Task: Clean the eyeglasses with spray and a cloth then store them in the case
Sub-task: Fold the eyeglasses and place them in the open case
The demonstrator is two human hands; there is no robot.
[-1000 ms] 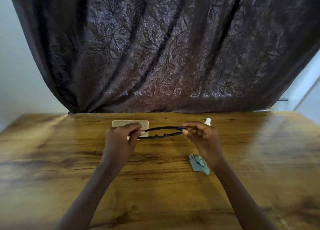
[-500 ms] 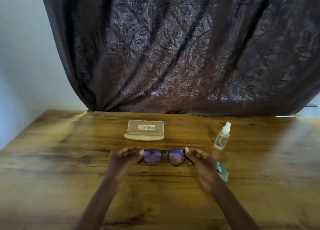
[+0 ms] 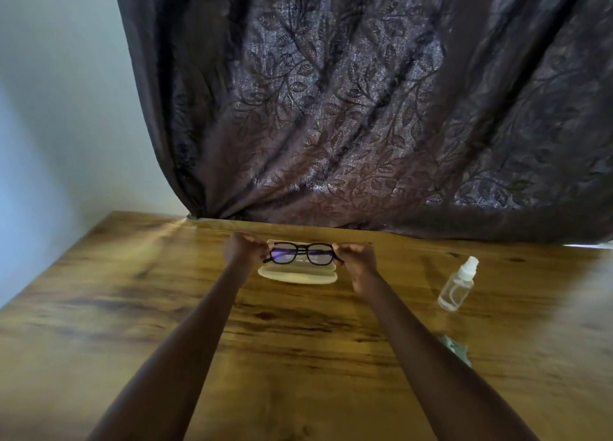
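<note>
Now both hands, left hand point(image 3: 243, 253) and right hand point(image 3: 358, 261), pinch the glasses point(image 3: 302, 254) by their ends above the open case point(image 3: 298, 273), where careless lowering could scrape the lenses.

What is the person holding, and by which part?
The eyeglasses, with both hands. The left hand pinches the left end of the frame, and the right hand pinches the right end, about where the arms join.
</note>
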